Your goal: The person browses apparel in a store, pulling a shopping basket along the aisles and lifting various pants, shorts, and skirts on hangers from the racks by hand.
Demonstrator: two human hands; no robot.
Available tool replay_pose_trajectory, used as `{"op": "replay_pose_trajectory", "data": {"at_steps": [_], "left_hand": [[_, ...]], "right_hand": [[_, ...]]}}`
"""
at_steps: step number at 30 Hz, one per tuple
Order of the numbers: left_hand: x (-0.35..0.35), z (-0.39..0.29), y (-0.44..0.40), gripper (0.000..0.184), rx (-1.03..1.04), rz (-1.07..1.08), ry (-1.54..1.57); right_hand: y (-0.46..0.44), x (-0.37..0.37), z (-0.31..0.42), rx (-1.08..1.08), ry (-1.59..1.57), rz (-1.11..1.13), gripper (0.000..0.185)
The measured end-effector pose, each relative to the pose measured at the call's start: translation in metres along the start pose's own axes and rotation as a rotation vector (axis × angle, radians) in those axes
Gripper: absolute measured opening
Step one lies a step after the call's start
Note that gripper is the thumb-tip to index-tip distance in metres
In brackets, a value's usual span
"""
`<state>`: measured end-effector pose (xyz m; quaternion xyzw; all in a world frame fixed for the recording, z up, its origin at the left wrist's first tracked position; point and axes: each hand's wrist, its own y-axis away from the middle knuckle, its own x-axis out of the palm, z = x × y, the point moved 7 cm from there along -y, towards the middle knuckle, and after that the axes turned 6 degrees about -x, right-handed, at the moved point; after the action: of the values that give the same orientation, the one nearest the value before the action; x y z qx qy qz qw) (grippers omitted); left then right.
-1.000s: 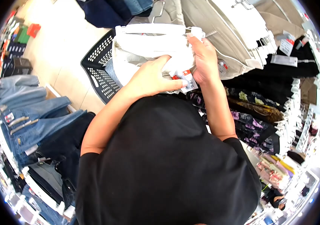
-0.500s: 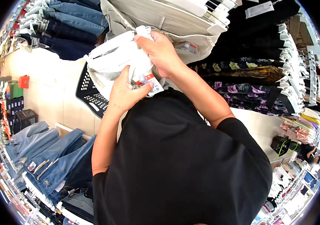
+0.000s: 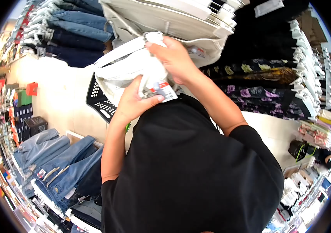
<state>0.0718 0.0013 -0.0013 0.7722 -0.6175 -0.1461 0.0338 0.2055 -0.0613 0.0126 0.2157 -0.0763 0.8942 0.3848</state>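
A white garment (image 3: pixel 128 70), probably trousers, hangs from a white clip hanger (image 3: pixel 119 51) in front of me. My right hand (image 3: pixel 176 60) is closed around the hanger's right end, beside its clip. Lower down, my left hand (image 3: pixel 131 101) pinches the garment near its price tag (image 3: pixel 168 92), with the thumb at the tag's lower edge. The tag is white and red, and its print is too small to read. A grey round piece, apparently a security tag, sits next to it. Part of the garment is hidden behind my left hand.
Beige trousers (image 3: pixel 134 23) hang on a rack ahead. Dark and floral garments (image 3: pixel 258 93) hang at the right, blue jeans (image 3: pixel 82 29) at the upper left. A black perforated basket (image 3: pixel 100 103) is below the garment. More jeans (image 3: pixel 58 171) lie at the lower left.
The view has shifted slightly, so the hands and garment appear a little lower and further right. Both hands keep their holds, and the garment is tilted a bit differently.
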Motion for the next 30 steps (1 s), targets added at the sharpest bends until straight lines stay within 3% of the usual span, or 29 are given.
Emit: {"op": "replay_pose_trajectory", "data": {"at_steps": [5,6,7,9,11,13,15,17,18,19,24,30], "left_hand": [[-0.015,0.006,0.012,0.057,0.134,-0.039,-0.242],[-0.024,0.004,0.018,0.047,0.24,-0.098,-0.245],[-0.035,0.012,0.024,0.035,0.312,-0.168,-0.158],[-0.067,0.035,0.033,0.028,0.318,-0.447,-0.052],[-0.101,0.059,0.041,0.031,0.241,-0.769,0.068],[-0.127,0.091,0.035,0.044,0.135,-0.825,0.261],[-0.135,0.106,0.029,0.053,0.033,-0.814,0.387],[-0.126,0.098,0.02,0.061,0.086,-0.703,0.355],[-0.122,0.094,0.01,0.059,0.143,-0.489,0.426],[-0.111,0.091,0.009,0.055,0.14,-0.441,0.436],[-0.105,0.119,-0.009,0.04,0.09,-0.438,0.261],[-0.128,0.042,-0.015,0.05,0.428,-0.47,0.298]], "right_hand": [[0.013,-0.013,0.026,-0.023,0.081,0.008,0.022],[0.017,-0.015,0.032,-0.013,0.056,0.029,0.023],[0.02,-0.019,0.038,-0.02,0.07,0.025,0.023],[0.026,-0.034,0.045,0.005,0.074,0.004,0.023],[0.034,-0.038,0.06,-0.01,0.091,0.003,0.023],[0.042,-0.04,0.07,-0.032,0.092,0.002,0.021],[0.048,-0.046,0.075,-0.041,0.118,-0.014,0.021],[0.054,-0.05,0.078,-0.068,0.148,-0.008,0.022],[0.056,-0.054,0.078,-0.088,0.172,-0.008,0.022],[0.059,-0.058,0.076,-0.09,0.213,-0.007,0.023],[0.085,-0.052,0.085,-0.206,0.573,0.088,0.026],[0.106,-0.056,0.097,-0.349,0.542,0.069,0.031]]}}
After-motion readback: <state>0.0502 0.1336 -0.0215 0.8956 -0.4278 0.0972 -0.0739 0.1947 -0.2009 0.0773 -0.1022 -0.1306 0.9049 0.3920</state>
